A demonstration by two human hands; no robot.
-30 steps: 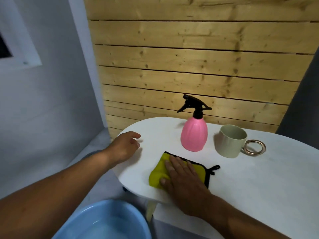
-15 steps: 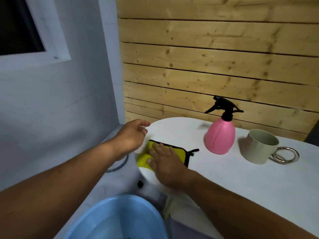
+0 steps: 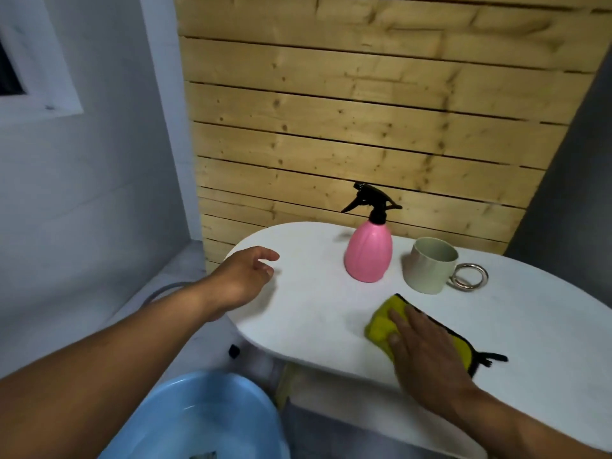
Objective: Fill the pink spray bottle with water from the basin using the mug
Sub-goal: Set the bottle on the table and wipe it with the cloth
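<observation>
The pink spray bottle with its black trigger head stands upright at the back of the white oval table. Just right of it sits a pale green mug with a metal ring handle. My right hand presses flat on a yellow cloth with black trim, in front of the mug. My left hand rests at the table's left end, fingers relaxed, holding nothing. A light blue basin with water sits on the floor below, at the lower left.
A wooden slat wall rises right behind the table. A grey wall with a window frame lies to the left. A grey hose curves on the floor by the table's left end.
My right hand has slid the yellow cloth from the table's left end across to the right, in front of the mug. My left hand stays at the left end.
</observation>
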